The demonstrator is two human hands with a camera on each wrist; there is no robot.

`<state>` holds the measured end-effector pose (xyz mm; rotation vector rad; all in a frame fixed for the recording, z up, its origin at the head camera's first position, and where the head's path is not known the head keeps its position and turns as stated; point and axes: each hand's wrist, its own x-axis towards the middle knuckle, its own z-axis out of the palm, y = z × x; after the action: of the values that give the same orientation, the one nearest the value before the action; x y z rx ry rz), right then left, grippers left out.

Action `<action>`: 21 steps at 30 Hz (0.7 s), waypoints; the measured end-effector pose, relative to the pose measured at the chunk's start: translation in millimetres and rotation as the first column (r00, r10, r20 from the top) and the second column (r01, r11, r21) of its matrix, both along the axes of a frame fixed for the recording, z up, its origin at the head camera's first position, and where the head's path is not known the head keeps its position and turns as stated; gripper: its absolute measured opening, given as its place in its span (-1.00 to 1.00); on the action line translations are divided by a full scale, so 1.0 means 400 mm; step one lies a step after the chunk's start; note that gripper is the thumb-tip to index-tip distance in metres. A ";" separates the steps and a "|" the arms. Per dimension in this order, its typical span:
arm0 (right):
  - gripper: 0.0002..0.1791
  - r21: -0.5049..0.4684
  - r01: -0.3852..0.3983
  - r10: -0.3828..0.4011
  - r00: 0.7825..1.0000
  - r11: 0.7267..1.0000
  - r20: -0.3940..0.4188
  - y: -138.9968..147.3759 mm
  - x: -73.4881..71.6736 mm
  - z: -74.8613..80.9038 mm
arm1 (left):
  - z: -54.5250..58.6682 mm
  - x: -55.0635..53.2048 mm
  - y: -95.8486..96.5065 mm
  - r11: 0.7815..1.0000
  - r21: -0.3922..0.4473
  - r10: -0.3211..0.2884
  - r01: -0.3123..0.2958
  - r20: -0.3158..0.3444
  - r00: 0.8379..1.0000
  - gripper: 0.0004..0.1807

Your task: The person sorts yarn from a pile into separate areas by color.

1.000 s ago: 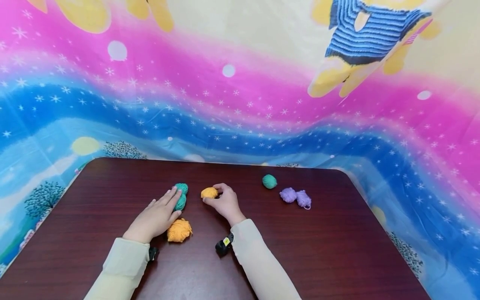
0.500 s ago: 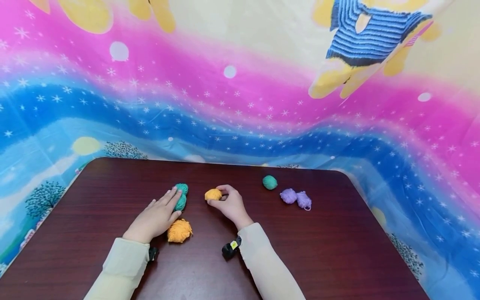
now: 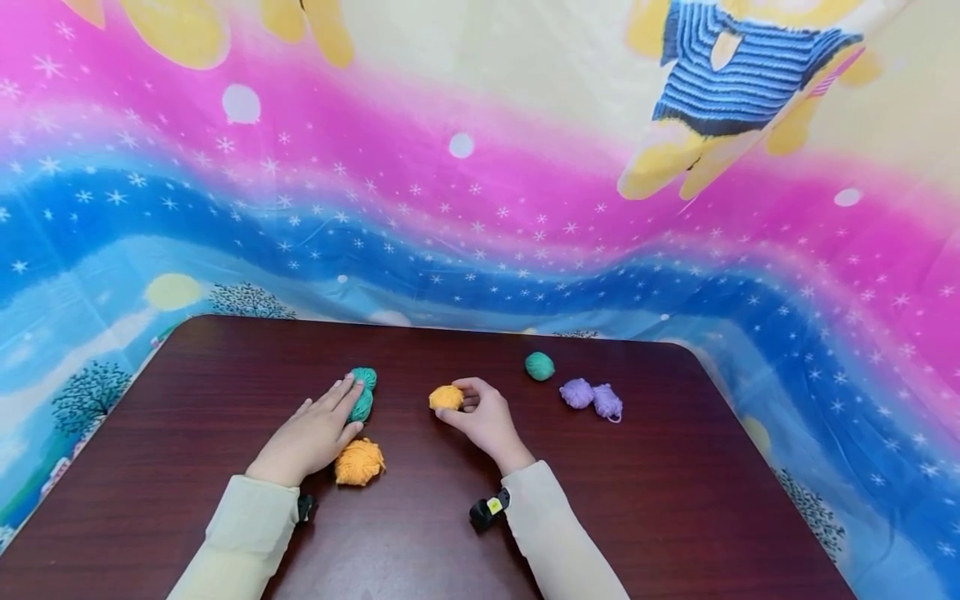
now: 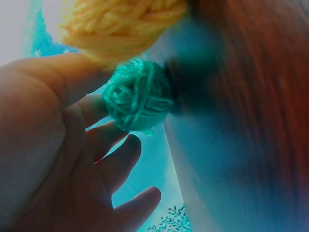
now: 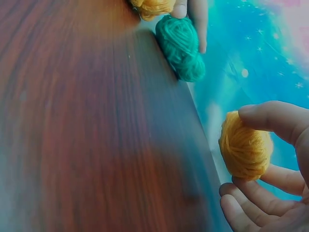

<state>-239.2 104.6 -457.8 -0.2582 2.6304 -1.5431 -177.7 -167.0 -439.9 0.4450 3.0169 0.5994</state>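
My right hand (image 3: 487, 421) pinches a small yellow ball of yarn (image 3: 446, 398) between thumb and fingers, near the middle of the table; the right wrist view shows the same yellow ball (image 5: 245, 147) in its grip. Farther left, my left hand (image 3: 313, 429) has its fingers extended and touches two green balls of yarn (image 3: 362, 405), which sit one behind the other and are partly covered by the fingertips. Close to the left thumb lies a larger yellow ball of yarn (image 3: 360, 462). The left wrist view has the nearer green ball (image 4: 139, 96) against the fingers.
A lone green ball of yarn (image 3: 539, 366) lies at the back right. Two purple balls of yarn (image 3: 577, 393) touch each other just right of it, one with a loose loop. The dark wooden table (image 3: 675, 517) ends at a printed cloth backdrop (image 3: 480, 208).
My right hand has moved right and slightly nearer, carrying the small yellow ball of yarn away from the green pair. The left hand has stayed in place.
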 end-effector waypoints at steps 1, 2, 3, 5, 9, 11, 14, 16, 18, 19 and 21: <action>-0.46 0.000 -0.002 0.002 1.000 1.000 -0.003 0.006 0.002 0.001 | 0.000 0.000 0.000 1.000 0.000 -0.001 0.001 0.000 1.000 -0.29; -0.46 0.002 -0.003 0.003 1.000 1.000 -0.008 0.012 0.004 0.002 | 0.000 0.000 0.000 1.000 -0.001 -0.001 0.001 0.002 1.000 -0.29; -0.47 0.003 -0.007 0.007 1.000 1.000 -0.014 0.019 0.005 0.002 | -0.001 -0.001 0.000 1.000 -0.002 -0.002 0.002 0.004 1.000 -0.29; -0.47 0.006 -0.013 0.014 1.000 1.000 -0.022 0.032 0.008 0.003 | -0.002 -0.002 0.001 1.000 -0.003 -0.003 0.003 0.009 1.000 -0.29; -0.47 0.010 -0.026 0.027 0.998 1.000 -0.048 0.060 0.018 0.006 | -0.002 -0.002 0.002 1.000 -0.005 -0.003 0.003 0.016 1.000 -0.29; -0.48 0.017 -0.026 0.027 0.998 1.000 -0.061 0.075 0.025 0.009 | -0.001 -0.002 0.003 1.000 -0.004 -0.002 0.002 0.017 1.000 -0.29; -0.49 0.027 -0.013 0.015 0.997 1.000 -0.078 0.101 0.031 0.010 | -0.002 -0.003 0.004 1.000 -0.005 -0.002 0.002 0.014 1.000 -0.29; -0.49 0.031 0.003 0.000 0.997 1.000 -0.083 0.119 0.034 0.012 | -0.003 -0.003 0.004 1.000 -0.005 -0.003 0.003 0.013 1.000 -0.29; -0.49 0.030 0.018 -0.016 0.996 0.999 -0.088 0.138 0.035 0.013 | -0.004 -0.003 0.004 1.000 -0.007 -0.003 0.003 0.013 1.000 -0.28; -0.49 0.031 0.026 -0.023 0.996 0.999 -0.089 0.147 0.035 0.013 | -0.005 -0.004 0.004 1.000 -0.006 -0.002 0.002 0.012 1.000 -0.28; -0.50 0.031 0.041 -0.038 0.995 0.999 -0.092 0.166 0.034 0.012 | -0.006 -0.003 0.004 1.000 -0.007 -0.001 0.001 0.013 1.000 -0.28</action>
<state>-225.7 171.0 -452.9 -0.2829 2.7447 -1.5335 -179.0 -165.4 -442.2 0.4408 3.0056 0.5892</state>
